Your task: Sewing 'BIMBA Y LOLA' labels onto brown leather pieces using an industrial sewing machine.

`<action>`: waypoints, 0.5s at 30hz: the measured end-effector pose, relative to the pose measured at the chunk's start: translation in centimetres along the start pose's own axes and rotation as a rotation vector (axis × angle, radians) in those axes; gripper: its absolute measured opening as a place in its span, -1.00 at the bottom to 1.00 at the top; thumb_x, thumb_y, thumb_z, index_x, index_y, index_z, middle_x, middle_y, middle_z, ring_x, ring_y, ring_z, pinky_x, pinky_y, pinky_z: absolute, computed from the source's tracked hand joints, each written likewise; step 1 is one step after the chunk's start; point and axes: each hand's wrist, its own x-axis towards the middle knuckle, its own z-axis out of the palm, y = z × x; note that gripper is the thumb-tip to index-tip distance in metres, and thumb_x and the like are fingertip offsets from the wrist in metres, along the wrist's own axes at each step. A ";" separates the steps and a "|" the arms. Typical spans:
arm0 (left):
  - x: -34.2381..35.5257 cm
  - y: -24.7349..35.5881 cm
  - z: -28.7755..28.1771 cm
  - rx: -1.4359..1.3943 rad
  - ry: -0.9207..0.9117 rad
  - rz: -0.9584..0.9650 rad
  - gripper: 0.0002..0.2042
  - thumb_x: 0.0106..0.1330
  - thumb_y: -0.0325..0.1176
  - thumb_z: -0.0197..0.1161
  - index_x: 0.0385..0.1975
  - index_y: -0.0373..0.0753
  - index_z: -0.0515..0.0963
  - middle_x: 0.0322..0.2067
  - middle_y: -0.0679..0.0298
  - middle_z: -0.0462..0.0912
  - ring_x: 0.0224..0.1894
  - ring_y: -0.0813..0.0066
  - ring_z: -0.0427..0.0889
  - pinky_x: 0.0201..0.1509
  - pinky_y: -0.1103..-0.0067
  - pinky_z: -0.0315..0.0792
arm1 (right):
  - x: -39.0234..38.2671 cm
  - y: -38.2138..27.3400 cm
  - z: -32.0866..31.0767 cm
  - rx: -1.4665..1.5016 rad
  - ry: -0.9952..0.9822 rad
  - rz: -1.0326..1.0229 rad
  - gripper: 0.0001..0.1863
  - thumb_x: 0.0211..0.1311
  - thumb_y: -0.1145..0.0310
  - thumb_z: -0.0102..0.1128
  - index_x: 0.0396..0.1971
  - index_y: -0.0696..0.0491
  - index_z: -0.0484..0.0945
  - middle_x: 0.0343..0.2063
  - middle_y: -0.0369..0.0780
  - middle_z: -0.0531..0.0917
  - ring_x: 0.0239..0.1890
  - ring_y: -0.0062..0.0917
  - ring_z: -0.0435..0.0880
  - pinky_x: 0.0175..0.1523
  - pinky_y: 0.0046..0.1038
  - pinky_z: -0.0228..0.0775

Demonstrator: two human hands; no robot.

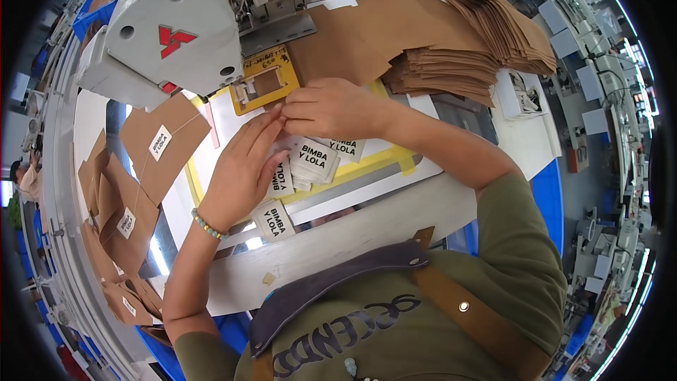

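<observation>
My left hand reaches up, its fingers stretched out and its thumb apart from them. Its fingertips meet those of my right hand, which is closed with the fingers pressed together. Anything pinched there is hidden. Both hands are just below a yellow frame with a rectangular window, under the sewing machine head. A brown sheet of material extends from the frame to the right. Small white labels with black print lie in a loose pile below my hands. Another white label lies nearer to me.
Stacked brown pieces sit at the back right, beside a white box holding small items. On the left, brown pieces bearing white labels overlap and hang down. Yellow tape edges the work plate. A pale board runs along the front.
</observation>
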 end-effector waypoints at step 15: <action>-4.6 -3.2 -2.0 0.352 -0.125 -0.137 -0.38 0.46 -0.18 0.34 0.52 -0.18 0.49 0.57 0.34 0.47 0.61 -0.01 0.32 0.63 0.15 0.30 | -6.3 0.6 -6.9 -0.445 -0.118 0.635 -0.55 0.34 0.35 0.32 0.24 -0.05 0.67 0.34 -0.21 0.63 0.48 -0.24 0.47 0.62 0.14 0.12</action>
